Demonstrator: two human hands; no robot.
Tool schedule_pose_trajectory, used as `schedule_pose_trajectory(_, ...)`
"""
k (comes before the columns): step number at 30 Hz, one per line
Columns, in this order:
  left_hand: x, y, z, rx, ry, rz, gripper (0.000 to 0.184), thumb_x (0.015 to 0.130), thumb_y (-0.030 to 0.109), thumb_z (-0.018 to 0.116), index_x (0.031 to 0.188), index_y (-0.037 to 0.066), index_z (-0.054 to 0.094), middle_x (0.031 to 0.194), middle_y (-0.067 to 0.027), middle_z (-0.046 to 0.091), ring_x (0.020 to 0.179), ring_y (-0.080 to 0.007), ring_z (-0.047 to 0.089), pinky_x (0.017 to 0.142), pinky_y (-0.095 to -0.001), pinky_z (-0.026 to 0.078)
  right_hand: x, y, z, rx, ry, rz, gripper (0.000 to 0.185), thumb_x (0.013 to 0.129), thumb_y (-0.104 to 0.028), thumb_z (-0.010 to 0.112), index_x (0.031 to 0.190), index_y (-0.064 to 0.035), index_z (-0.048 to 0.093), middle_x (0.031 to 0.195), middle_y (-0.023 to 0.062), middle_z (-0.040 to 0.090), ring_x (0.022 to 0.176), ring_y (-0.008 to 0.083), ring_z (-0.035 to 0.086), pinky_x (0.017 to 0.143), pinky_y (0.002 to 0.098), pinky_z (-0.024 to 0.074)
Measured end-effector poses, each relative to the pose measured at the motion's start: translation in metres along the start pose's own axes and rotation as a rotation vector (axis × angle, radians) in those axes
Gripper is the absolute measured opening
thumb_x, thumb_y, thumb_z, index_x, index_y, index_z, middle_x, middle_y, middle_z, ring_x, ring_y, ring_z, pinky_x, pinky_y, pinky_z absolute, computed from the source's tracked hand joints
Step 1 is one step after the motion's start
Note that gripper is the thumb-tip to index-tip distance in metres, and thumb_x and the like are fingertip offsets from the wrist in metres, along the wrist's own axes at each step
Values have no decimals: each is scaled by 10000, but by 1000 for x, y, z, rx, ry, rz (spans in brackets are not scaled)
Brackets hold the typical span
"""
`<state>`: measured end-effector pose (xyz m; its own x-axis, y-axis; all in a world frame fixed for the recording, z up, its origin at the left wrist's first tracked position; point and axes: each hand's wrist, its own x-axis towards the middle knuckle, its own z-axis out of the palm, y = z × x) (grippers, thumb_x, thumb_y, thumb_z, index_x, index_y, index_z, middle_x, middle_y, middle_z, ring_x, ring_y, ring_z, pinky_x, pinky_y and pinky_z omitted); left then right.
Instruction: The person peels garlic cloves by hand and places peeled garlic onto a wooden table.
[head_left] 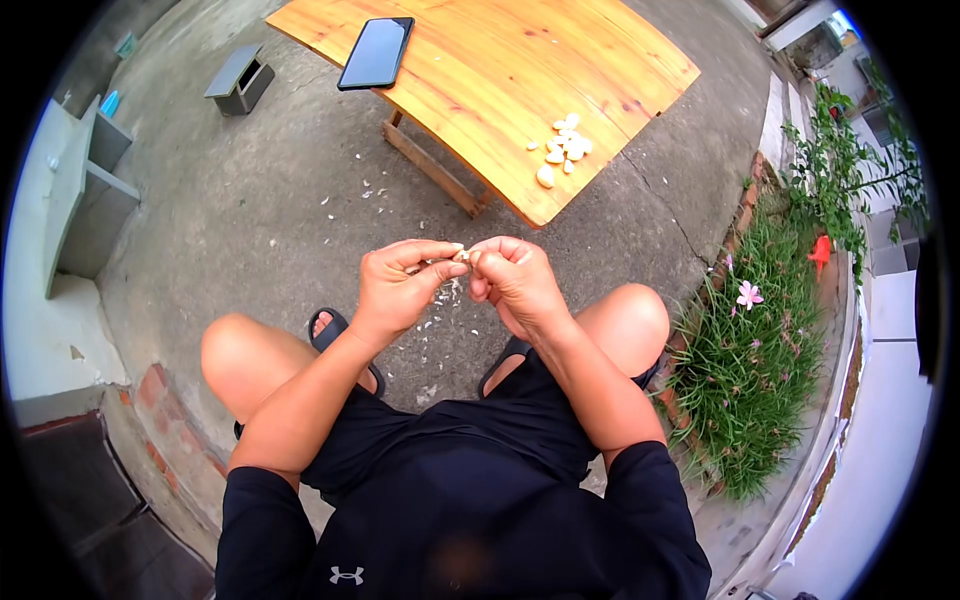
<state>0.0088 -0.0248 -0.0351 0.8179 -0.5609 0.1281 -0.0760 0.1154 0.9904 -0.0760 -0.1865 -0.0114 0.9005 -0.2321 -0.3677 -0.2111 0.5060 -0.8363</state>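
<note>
Between both hands, over the ground in front of my knees, is a small pale garlic clove (pixel 461 257). My left hand (pixel 405 283) pinches it from the left with thumb and forefinger. From the right, my right hand (pixel 515 275) pinches at the same clove, its other fingers curled in. The fingertips cover most of the clove. Ahead, on the near right corner of the wooden table (pixel 500 80), lies a small heap of pale garlic cloves (pixel 573 147).
A tablet (pixel 376 54) lies at the table's left edge. Thin pale skins (pixel 430 325) litter the concrete below my hands. A grey box-like stool (pixel 240 80) stands at the far left. A planted bed with grass (pixel 745 370) and a pink flower (pixel 748 294) runs along my right.
</note>
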Motion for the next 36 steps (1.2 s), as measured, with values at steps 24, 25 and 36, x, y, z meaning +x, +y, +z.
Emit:
schedule_pose_trajectory(24, 3, 11, -14, -620, -83, -595, 136, 975, 154, 695, 1045, 38, 689, 877, 13, 680, 519, 11, 446, 397, -151, 298, 0, 0, -10, 146, -91, -4, 65, 915, -51, 642, 926, 12, 632, 671, 52, 612, 555, 125, 568, 539, 275, 486)
schedule_pose_trajectory(25, 3, 12, -14, -631, -86, -601, 140, 975, 157, 695, 1043, 34, 689, 874, 13, 679, 518, 13, 444, 394, -152, 294, -1, 0, -10, 151, -90, -5, 66, 915, -53, 644, 923, 11, 632, 671, 52, 612, 554, 125, 568, 538, 274, 484)
schedule_pose_trajectory(36, 2, 20, -16, -378, 54, -560, 192, 915, 106, 763, 1070, 8, 708, 902, -38, 725, 527, -7, 490, 423, -151, 348, 2, 1, -16, -587, 12, -218, 113, 930, -112, 700, 911, -4, 674, 788, 17, 660, 689, 54, 602, 598, 220, 479)
